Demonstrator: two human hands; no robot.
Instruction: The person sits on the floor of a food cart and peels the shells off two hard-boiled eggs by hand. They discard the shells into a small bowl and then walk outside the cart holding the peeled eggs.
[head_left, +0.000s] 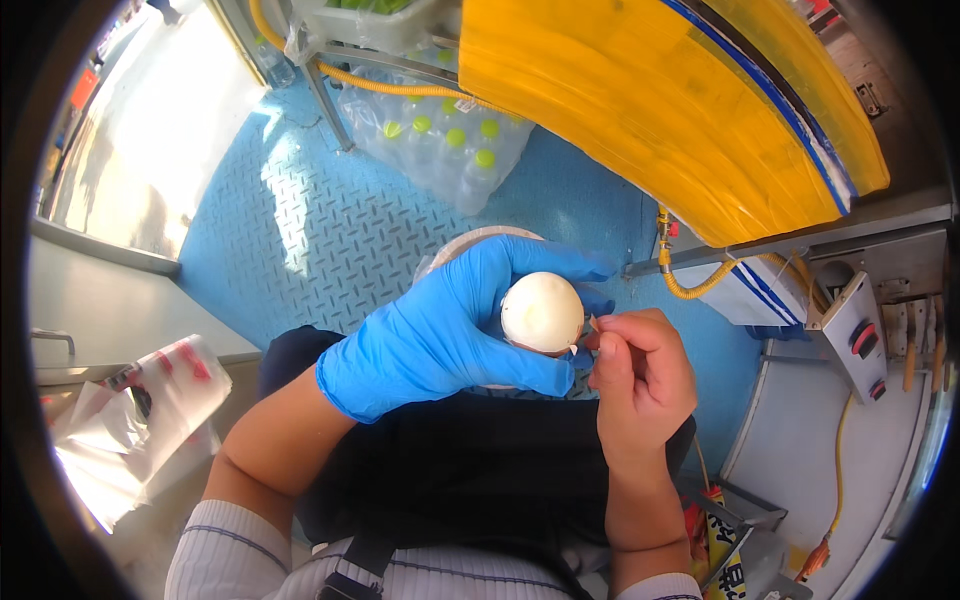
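My left hand (450, 330), in a blue disposable glove, holds a partly peeled egg (541, 311) between its thumb and fingers. Smooth white shows on the egg's upper face, and bits of shell cling to its lower edge. Bare and just right of the egg, my right hand (637, 375) pinches a small shell fragment (594, 323) between thumb and forefinger. Beneath my gloved hand, the pale rim of a round container (480, 238) shows; its inside is mostly hidden.
Plastic-wrapped bottles (457, 142) with green caps stand on the blue tread-plate floor (322, 217). A large yellow-covered panel (660, 97) juts in at upper right, with a yellow hose (697, 289) below. Plastic bags (150, 420) lie at left, and a control box (855, 337) is at right.
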